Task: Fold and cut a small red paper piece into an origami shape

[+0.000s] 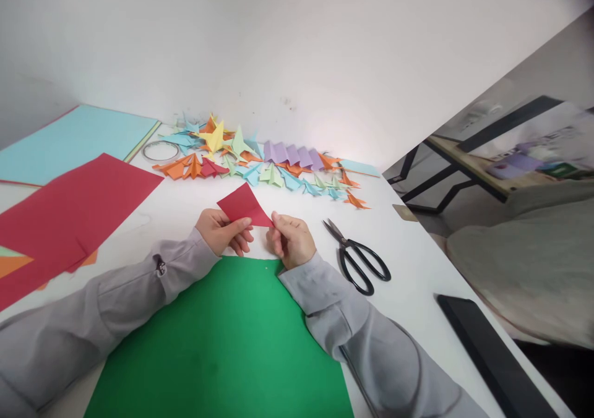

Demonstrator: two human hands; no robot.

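Note:
A small piece of red paper (pixel 244 204) is held up between my two hands, above the far edge of a green sheet (pixel 227 337). My left hand (pixel 223 231) pinches its lower left side, thumb on top and fingers behind. At the right corner, my right hand (pixel 292 238) grips the paper between thumb and forefinger. Whether the paper has a fold along its lower edge I cannot tell. Black-handled scissors (pixel 357 257) lie to the right of my right hand, blades pointing away from me.
Folded paper shapes (pixel 273 174) in several colours line the wall. A roll of tape (pixel 160 151) sits beside them. Large red paper (pixel 78 214) and blue paper (pixel 78 143) lie at left. A black flat object (pixel 492 356) rests near the right table edge.

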